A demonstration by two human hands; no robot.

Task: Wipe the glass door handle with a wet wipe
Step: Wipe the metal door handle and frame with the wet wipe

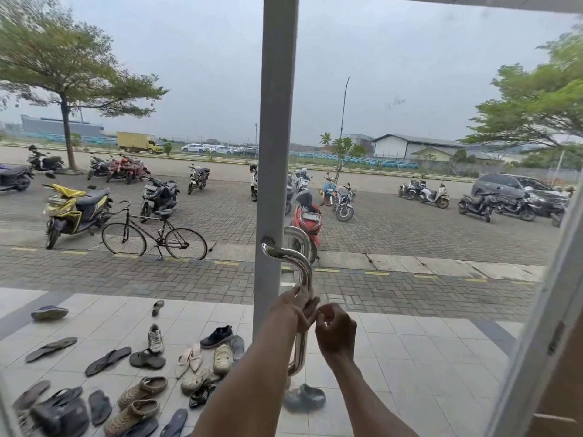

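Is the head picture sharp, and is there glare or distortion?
Head view: soft daylight under a grey sky; straight lines bow toward the edges; bright glints on the handle; left hand and right hand slightly soft; smudges on the glass.

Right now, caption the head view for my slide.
Left hand grips the steel door handle while the right hand pinches beside it; shoes lie outside the glass.

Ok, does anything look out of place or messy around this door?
The shoes and sandals lie scattered on the tiled porch outside the glass, several tipped or apart from their mates. A smudge marks the upper right pane. The handle itself looks intact.
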